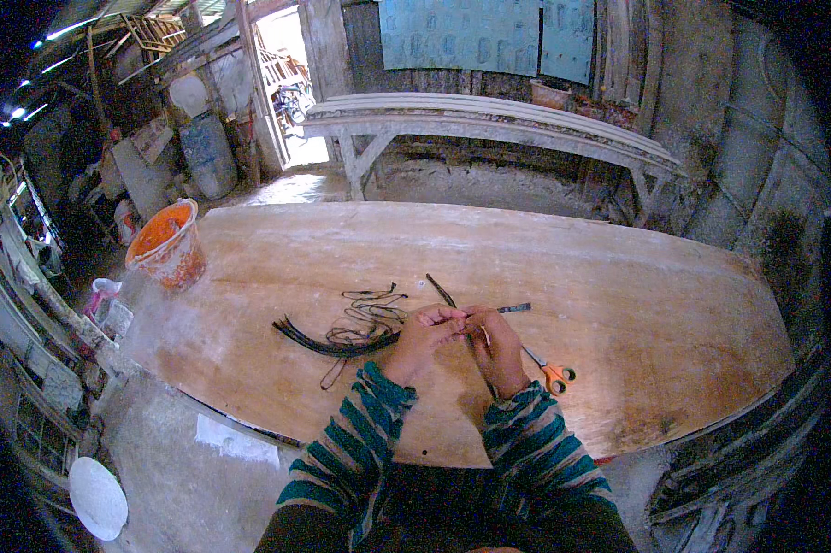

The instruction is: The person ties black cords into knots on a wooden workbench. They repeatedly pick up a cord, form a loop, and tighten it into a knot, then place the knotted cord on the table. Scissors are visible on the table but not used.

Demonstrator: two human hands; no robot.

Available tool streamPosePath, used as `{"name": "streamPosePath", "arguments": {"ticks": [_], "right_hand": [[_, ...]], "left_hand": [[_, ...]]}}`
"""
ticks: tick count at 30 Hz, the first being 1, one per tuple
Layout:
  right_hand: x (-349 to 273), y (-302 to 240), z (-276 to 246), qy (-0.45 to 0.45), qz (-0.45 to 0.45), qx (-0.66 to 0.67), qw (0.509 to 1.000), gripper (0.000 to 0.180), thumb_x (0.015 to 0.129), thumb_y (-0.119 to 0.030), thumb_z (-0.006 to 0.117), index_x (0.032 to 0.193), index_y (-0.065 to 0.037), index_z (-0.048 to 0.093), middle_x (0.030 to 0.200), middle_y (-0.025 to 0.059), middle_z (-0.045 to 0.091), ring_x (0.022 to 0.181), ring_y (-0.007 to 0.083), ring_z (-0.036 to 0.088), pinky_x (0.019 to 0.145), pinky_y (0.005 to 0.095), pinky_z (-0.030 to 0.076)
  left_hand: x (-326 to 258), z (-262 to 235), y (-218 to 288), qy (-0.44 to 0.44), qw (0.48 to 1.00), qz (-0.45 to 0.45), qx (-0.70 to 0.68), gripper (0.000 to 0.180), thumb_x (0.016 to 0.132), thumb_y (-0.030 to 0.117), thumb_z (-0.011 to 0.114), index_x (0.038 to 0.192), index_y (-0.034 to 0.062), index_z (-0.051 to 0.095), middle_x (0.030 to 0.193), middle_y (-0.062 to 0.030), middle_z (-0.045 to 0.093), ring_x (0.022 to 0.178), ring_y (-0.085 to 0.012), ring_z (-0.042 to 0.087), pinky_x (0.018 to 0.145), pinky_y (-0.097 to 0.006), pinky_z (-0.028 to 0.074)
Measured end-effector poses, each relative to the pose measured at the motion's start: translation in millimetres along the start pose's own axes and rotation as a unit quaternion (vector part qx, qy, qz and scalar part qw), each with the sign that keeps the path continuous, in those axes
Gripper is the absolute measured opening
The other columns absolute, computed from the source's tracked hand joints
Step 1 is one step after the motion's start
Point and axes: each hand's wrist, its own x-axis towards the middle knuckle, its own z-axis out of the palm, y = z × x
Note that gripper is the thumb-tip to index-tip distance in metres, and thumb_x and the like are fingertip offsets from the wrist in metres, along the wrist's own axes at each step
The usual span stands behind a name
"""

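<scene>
Above the middle of the wooden table my left hand [417, 343] and my right hand [496, 350] meet, fingertips pinched close together. A long dark cord [440, 288] runs into my right hand's grip and comes out below it. Whatever my left fingertips pinch is too small to make out. Past my right knuckles, a short dark flat strip [517, 308] sticks out. A bundle of black cords [328, 348] lies curved beside my left hand, with loose loops of thin dark string [367, 309] just behind it. Scissors with orange handles [557, 378] rest right of my right hand, blades partly hidden.
The pale plywood tabletop [636, 313] has a rounded outline. An orange bucket [166, 244], smeared white, stands at its left end. Behind is a long bench [498, 124] bearing white strips. A round white lid-like disc [98, 499] is low at the left.
</scene>
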Motion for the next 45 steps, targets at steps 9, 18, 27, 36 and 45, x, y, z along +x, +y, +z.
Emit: {"name": "streamPosePath", "arguments": {"ticks": [9,18,27,36,45], "right_hand": [[-6.1,7.9,7.5,0.046,0.255,0.258,0.931,0.003,0.082,-0.006,0.054,0.084,-0.005,0.051,0.075,0.0010,0.052,0.068,0.0110,0.049,0.063,0.0225,0.041],[2.6,8.3,-12.6,-0.037,0.435,0.544,0.716,0.006,0.082,-0.010,0.054,0.086,-0.006,0.053,0.072,0.0002,0.055,0.061,0.0091,0.051,0.059,0.0209,0.043],[4.6,-5.6,-8.9,-0.011,0.351,0.364,0.863,0.007,0.083,-0.011,0.055,0.084,-0.004,0.057,0.076,-0.0004,0.056,0.065,0.0083,0.051,0.061,0.0217,0.044],[4.0,-5.9,-5.5,0.014,0.254,0.202,0.946,0.008,0.080,-0.003,0.058,0.086,0.001,0.061,0.080,0.0029,0.059,0.075,0.0102,0.055,0.067,0.0228,0.046],[-2.8,5.9,-1.5,0.005,0.152,0.057,0.987,0.009,0.077,-0.003,0.060,0.085,0.000,0.061,0.079,0.0082,0.061,0.072,0.0142,0.058,0.065,0.0252,0.047]], "left_hand": [[-5.0,14.4,10.9,0.001,0.987,0.103,0.124,0.011,0.076,0.000,0.061,0.085,0.0045,0.055,0.082,-0.0018,0.057,0.078,-0.0096,0.055,0.067,-0.023,0.048],[-13.1,17.2,17.2,-0.044,0.955,0.167,0.239,0.014,0.078,-0.003,0.058,0.088,0.0028,0.051,0.083,-0.0019,0.054,0.081,-0.0107,0.056,0.071,-0.024,0.048],[-8.5,14.8,12.9,-0.024,0.957,0.173,0.232,0.031,0.076,-0.002,0.058,0.099,0.0069,0.040,0.085,-0.0025,0.052,0.081,-0.0102,0.054,0.068,-0.023,0.047],[-10.6,16.8,18.0,-0.007,0.947,0.194,0.257,0.038,0.077,-0.003,0.057,0.107,0.0078,0.036,0.087,-0.0029,0.053,0.080,-0.0104,0.053,0.063,-0.023,0.046],[-9.7,10.3,9.9,0.017,0.868,0.238,0.436,0.018,0.081,0.001,0.052,0.098,0.0046,0.049,0.089,-0.0075,0.056,0.081,-0.0162,0.057,0.066,-0.029,0.049]]}}
